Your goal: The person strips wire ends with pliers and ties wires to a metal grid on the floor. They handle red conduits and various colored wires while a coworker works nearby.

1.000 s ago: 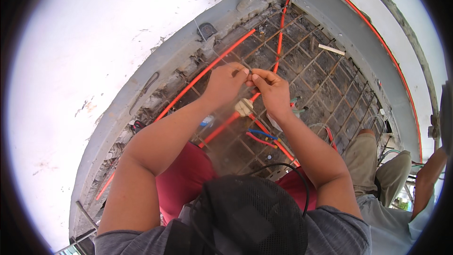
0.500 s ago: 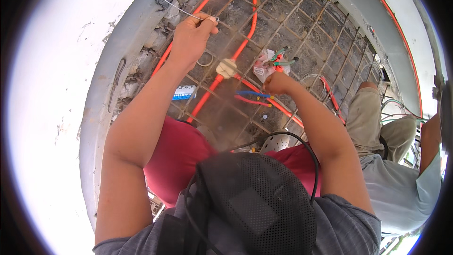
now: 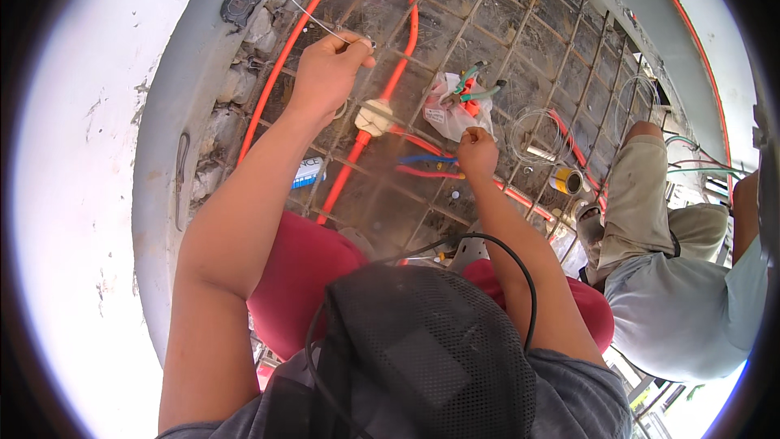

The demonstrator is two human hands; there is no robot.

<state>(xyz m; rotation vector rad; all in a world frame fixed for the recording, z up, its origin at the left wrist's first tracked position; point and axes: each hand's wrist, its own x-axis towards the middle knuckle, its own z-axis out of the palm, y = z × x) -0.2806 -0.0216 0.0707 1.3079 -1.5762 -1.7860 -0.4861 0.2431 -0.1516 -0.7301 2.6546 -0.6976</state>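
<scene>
Thumb and fingers of my left hand (image 3: 331, 73) pinch a thin pale wire (image 3: 302, 6), which runs up and away to the upper left. My left hand is above the rebar grid, beyond a cream octagonal junction box (image 3: 374, 117) joined to orange conduit (image 3: 344, 174). My right hand (image 3: 478, 153) has its fingers curled together at the near edge of a clear plastic bag (image 3: 445, 114). What those fingers hold, if anything, I cannot make out. Pliers with green handles (image 3: 481, 93) lie on the bag. Blue (image 3: 426, 159) and red (image 3: 426, 172) tubing ends lie left of my right hand.
A coil of thin wire (image 3: 536, 136) and a yellow can (image 3: 566, 180) lie to the right. Beyond them another person's knee (image 3: 646, 130) reaches in. A tape measure (image 3: 240, 6) rests on the left ledge. Rebar (image 3: 497, 45) crosses the floor.
The whole view has shifted, bringing the yellow can and the other person's foot into sight. My right hand now sits a little farther below the bag and pliers. My left hand still holds the wire.
</scene>
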